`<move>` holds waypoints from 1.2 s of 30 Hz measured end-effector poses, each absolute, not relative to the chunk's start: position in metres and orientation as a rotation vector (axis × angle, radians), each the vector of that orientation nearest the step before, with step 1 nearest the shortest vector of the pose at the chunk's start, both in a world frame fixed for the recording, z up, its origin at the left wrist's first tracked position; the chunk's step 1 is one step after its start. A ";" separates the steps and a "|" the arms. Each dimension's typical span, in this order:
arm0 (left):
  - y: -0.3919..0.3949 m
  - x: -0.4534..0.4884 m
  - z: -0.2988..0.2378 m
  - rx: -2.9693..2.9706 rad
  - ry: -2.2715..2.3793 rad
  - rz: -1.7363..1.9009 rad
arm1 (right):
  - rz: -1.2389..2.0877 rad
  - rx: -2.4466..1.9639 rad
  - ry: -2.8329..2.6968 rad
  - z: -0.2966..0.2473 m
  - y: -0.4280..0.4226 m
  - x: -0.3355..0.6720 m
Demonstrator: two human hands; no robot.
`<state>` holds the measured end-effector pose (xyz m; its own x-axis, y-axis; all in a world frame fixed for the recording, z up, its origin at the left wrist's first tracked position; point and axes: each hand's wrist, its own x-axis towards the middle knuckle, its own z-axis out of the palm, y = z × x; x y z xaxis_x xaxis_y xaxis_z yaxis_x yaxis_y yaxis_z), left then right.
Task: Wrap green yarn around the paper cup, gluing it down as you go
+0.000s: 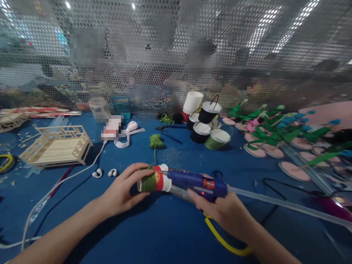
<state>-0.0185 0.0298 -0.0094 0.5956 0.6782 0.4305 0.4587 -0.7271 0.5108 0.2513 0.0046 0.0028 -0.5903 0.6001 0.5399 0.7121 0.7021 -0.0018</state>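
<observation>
My left hand (125, 189) is closed round a paper cup (165, 179) lying on its side, its white rim toward the right. Green yarn (147, 183) is wound over the lower part of the cup, and a red printed band shows beside it. From the cup a strand runs up to a small ball of green yarn (156, 141). My right hand (220, 209) grips a blue hot glue gun (189, 180) with a small red light glowing. The gun's tip points left and meets or nearly meets the cup's red band. A long clear glue stick (255, 194) sticks out behind it.
Beyond my hands stand yarn-wrapped cups (201, 132), a stack of paper cups (193, 102) and pliers (162, 128). At left are a small wooden bed frame (60, 146), white earbuds (97, 173) and a white cable (66, 178). Pink discs with green stems (254, 149) crowd the right.
</observation>
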 end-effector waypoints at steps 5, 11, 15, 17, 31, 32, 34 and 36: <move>0.030 -0.018 -0.010 2.469 0.940 0.850 | 0.091 -1.123 -2.330 0.004 0.004 0.247; 0.030 -0.017 -0.007 2.473 0.925 0.807 | 0.370 -1.347 -2.188 0.002 0.000 0.244; 0.031 -0.016 -0.005 2.477 0.917 0.792 | 0.594 -1.353 -2.117 0.008 -0.001 0.243; 0.031 -0.016 -0.004 2.481 0.908 0.806 | 0.629 -1.351 -2.111 0.011 -0.001 0.242; 0.032 -0.016 -0.005 2.374 0.957 0.859 | 0.810 -1.368 -2.141 0.019 -0.005 0.245; 0.032 -0.016 -0.005 2.366 0.956 0.871 | 0.813 -1.363 -2.145 0.019 -0.006 0.245; 0.033 -0.015 -0.005 2.340 0.967 0.893 | 0.807 -1.348 -2.157 0.019 -0.006 0.244; 0.034 -0.015 -0.005 2.316 0.978 0.908 | 0.785 -1.341 -2.166 0.019 -0.007 0.244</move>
<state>-0.0150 0.0335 -0.0049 0.5281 0.7535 0.3915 0.4464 -0.6386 0.6268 0.2437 -0.0067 0.0191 -0.4110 0.9070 0.0921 0.6374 0.3581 -0.6823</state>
